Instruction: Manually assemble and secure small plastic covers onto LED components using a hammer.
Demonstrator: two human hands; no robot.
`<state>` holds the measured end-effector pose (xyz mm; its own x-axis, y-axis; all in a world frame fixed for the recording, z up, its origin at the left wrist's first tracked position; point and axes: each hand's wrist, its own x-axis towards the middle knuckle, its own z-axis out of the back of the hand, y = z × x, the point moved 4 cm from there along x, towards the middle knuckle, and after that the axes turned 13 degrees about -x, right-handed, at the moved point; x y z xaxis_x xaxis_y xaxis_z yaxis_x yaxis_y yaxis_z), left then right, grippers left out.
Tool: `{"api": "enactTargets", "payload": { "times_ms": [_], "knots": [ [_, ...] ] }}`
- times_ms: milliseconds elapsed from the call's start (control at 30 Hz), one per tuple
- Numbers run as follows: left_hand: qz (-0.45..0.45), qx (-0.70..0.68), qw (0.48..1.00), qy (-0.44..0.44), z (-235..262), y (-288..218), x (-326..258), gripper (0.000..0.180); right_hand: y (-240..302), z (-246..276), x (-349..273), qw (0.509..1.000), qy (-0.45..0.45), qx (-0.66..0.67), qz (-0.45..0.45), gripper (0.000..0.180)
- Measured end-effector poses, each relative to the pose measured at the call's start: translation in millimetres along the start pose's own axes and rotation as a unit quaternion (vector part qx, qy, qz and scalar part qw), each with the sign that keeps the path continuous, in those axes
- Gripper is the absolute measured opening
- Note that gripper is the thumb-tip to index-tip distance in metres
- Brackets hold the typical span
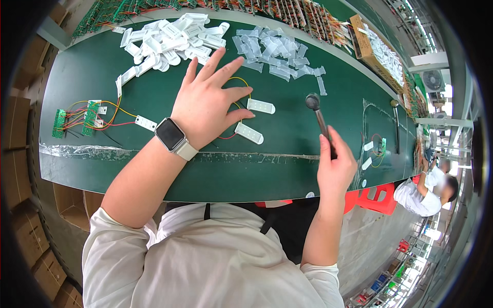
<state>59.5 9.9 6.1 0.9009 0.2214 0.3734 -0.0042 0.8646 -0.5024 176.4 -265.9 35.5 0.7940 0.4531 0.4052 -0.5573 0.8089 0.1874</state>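
left hand [208,102]: flat, fingers spread | right hand [335,167]: fist closed, raised

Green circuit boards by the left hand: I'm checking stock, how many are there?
2, side by side at the mat's left end: one outermost, one beside it. More may be hidden.

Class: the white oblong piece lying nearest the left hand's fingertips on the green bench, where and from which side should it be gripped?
Take the white oblong piece across its narrow width at mid-length, coming from above: it lies flat, long sides free, while the left hand crowds its left end.
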Motion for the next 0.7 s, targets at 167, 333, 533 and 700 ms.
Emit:
{"api": "enactTargets", "payload": {
  "times_ms": [167, 333, 533, 700],
  "knots": [
    [-0.075, -0.016, 0.995, 0.065, -1.6, -9.6, 0.5, 0.047, -34.2, -20.2, 13.0, 0.993, 0.038, -0.105, -0.032, 0.026],
    [-0.044, 0.030, 0.990, 0.130, -13.8, -8.5, -8.3, 0.073, 10.5, -23.5, 16.7, 0.992, -0.045, -0.029, 0.118, 0.030],
    [-0.093, 0.018, 0.995, 0.045, 1.3, -8.2, 2.3, 0.063, 75.4, -53.9, 32.3, 0.975, 0.022, 0.076, 0.209, 0.040],
    [0.021, 0.052, 0.994, -0.090, 33.1, 12.5, 3.6, 0.030, 76.9, -79.0, 35.1, 0.979, 0.032, 0.103, 0.173, 0.030]
  ]
}}
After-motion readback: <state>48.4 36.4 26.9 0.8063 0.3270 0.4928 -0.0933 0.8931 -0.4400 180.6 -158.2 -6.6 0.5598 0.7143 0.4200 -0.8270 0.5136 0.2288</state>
